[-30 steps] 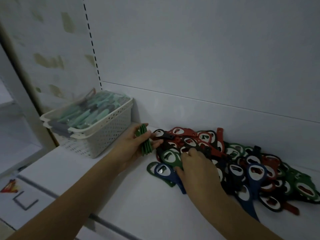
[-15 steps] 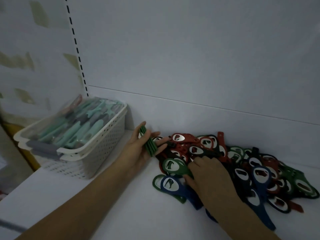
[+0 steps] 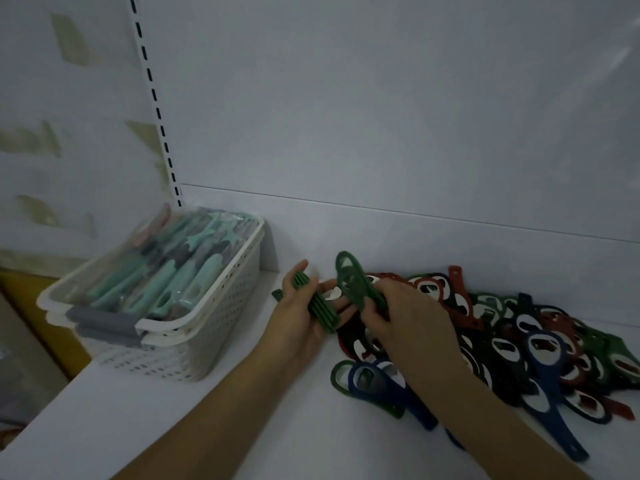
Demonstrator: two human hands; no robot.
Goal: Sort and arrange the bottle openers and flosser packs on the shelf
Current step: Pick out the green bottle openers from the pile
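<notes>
Both hands held green bottle openers over a white shelf.

The left hand [image 3: 302,318] gripped a stack of green openers [image 3: 316,304] edge-on, fingers curled round it, just left of the pile of openers [image 3: 512,341]. The right hand [image 3: 412,320] pinched a single green opener [image 3: 354,280] by its handle, ring end raised and tilted toward the stack, near it but apart. The pile of red, green, blue and black openers lay on the shelf [image 3: 242,438] to the right. A white basket [image 3: 214,327] of flosser packs [image 3: 180,268] stood at the left.
</notes>
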